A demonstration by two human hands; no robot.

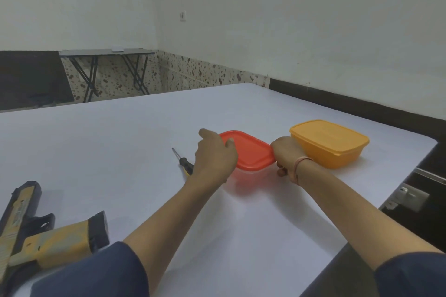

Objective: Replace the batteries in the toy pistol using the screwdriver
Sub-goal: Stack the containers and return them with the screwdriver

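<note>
The toy pistol (36, 236), tan and black, lies on its side at the near left of the white table (120, 152). A screwdriver (183, 161) with a black and yellow handle lies just left of my left hand. A red-lidded clear container (251, 152) sits in the middle of the table. My left hand (214, 154) grips the lid's left edge, thumb on top. My right hand (286, 155) grips the container's right corner, fingers curled round its side. No batteries are visible.
A closed yellow container (330, 143) stands right behind my right hand, near the table's right edge. A dark counter with a wall socket (407, 198) runs along the right. A folding table (106, 52) stands far back left.
</note>
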